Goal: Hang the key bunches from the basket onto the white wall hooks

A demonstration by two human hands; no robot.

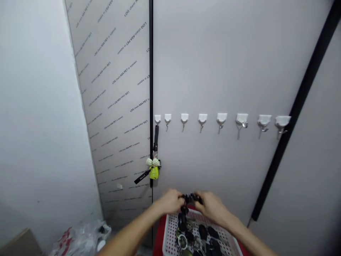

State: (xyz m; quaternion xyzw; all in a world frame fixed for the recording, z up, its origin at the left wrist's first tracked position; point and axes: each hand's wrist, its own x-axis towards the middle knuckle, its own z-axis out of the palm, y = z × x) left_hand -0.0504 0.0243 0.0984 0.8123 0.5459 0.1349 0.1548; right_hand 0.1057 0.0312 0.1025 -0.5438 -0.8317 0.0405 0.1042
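Note:
Both hands are raised over the far edge of a white perforated plastic basket [165,233]. Between them stretches a dark keychain [187,197], with a black part of it dangling down toward the basket. My left hand [173,201] has its fingers closed on the keychain's left end. On the right end, my right hand [209,203] is closed too. Inside the basket lie several keychains, among them dark fobs [203,232] and a pale key ring [182,241]. Motion blur hides the fine detail of the held piece.
White adhesive hooks [203,118] run in a row along the grey panel. A yellow-green keychain [153,172] with a checked bow and black strap hangs from the leftmost hook. Red material [158,234] shows under the basket. Clear plastic bags [82,240] and a cardboard piece [22,245] lie lower left.

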